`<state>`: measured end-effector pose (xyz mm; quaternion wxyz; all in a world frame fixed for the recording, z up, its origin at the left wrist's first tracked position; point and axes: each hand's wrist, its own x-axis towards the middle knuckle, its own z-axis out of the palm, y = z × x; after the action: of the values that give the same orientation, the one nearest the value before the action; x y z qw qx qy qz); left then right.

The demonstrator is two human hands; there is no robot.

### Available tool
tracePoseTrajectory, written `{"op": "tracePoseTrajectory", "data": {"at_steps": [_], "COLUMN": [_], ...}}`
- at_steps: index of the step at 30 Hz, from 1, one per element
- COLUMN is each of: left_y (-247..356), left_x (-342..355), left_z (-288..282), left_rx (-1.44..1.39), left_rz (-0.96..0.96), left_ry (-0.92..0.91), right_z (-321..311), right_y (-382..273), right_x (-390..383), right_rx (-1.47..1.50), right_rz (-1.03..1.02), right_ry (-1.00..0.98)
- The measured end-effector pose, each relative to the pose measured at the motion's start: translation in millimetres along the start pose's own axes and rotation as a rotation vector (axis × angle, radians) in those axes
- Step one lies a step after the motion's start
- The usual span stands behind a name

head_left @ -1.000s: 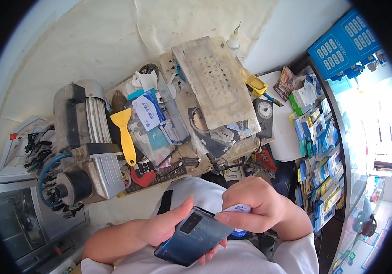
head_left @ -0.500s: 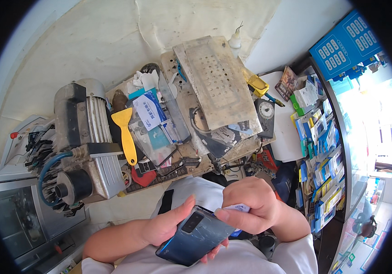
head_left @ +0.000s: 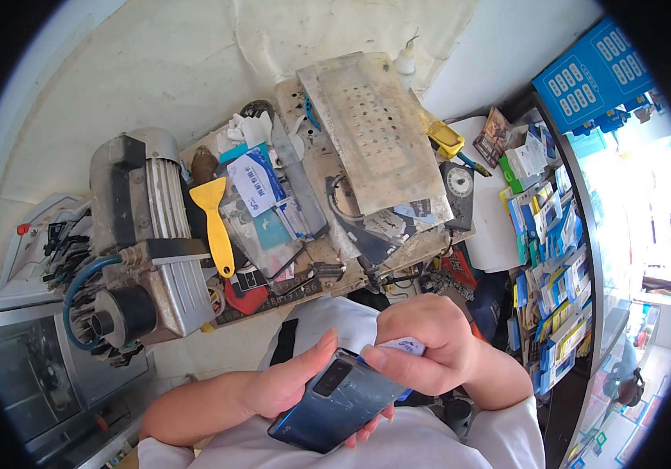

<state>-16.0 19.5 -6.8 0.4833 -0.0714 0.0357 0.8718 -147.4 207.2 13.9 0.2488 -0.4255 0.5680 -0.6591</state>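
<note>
A dark blue smartphone (head_left: 337,406) lies tilted in my left hand (head_left: 292,381), its back with the camera block facing up. The left thumb rests along its upper left edge, and fingertips wrap round from below at the lower right. My right hand (head_left: 428,349) pinches a thin white card (head_left: 404,344) with blue print between thumb and curled fingers. The card is at the phone's upper right edge, under the right thumb; whether its edge sits in the phone's seam is hidden by the thumb.
Beyond my hands stands a cluttered bench with a yellow scraper (head_left: 213,227), a blue-and-white card (head_left: 256,184) and a perforated plate (head_left: 374,133). A motor pump (head_left: 148,242) stands left. Several small boxes fill a rack (head_left: 550,281) at right, near a white squeeze bottle (head_left: 405,62).
The right hand and card have shifted slightly up and left along the phone's edge, with more of the card showing. The phone and left hand stay nearly in place.
</note>
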Motion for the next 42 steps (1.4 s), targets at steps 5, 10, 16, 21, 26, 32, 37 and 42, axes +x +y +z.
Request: {"op": "tracePoseTrajectory", "data": {"at_steps": [5, 10, 16, 21, 26, 32, 37, 42], "left_y": [0.3, -0.4, 0.8, 0.9, -2.4, -4.4, -5.4, -6.3], "left_x": [0.2, 1.0, 0.9, 0.9, -1.5, 1.2, 0.0, 0.2], "left_z": [-1.2, -3.8, -4.8, -4.3, -3.5, -9.3, -10.6, -10.8], "left_rx": [-0.024, -0.019, -0.024, -0.022, -0.055, -0.031, -0.077, -0.043], "left_rz": [-0.003, 0.005, 0.010, 0.021, 0.053, 0.096, 0.068, 0.055], "left_ry": [-0.008, -0.042, -0.047, -0.045, -0.034, -0.082, -0.091, -0.069], "right_z": [-2.0, -1.2, -1.3, -0.9, 0.2, 1.7, 1.9, 2.7], "right_y": [-0.9, -1.3, -2.2, -3.7, -5.7, -4.7, -3.8, -4.4], "right_x": [1.8, 3.2, 5.3, 6.2, 4.8, 4.0, 3.8, 3.6], "right_rx": [-0.015, -0.026, -0.039, -0.038, -0.067, -0.055, -0.075, -0.063], "right_rz": [0.043, 0.061, 0.075, 0.097, 0.053, 0.050, 0.035, 0.043], "right_ry": [-0.045, -0.045, -0.031, -0.020, -0.022, -0.007, -0.010, 0.003]}}
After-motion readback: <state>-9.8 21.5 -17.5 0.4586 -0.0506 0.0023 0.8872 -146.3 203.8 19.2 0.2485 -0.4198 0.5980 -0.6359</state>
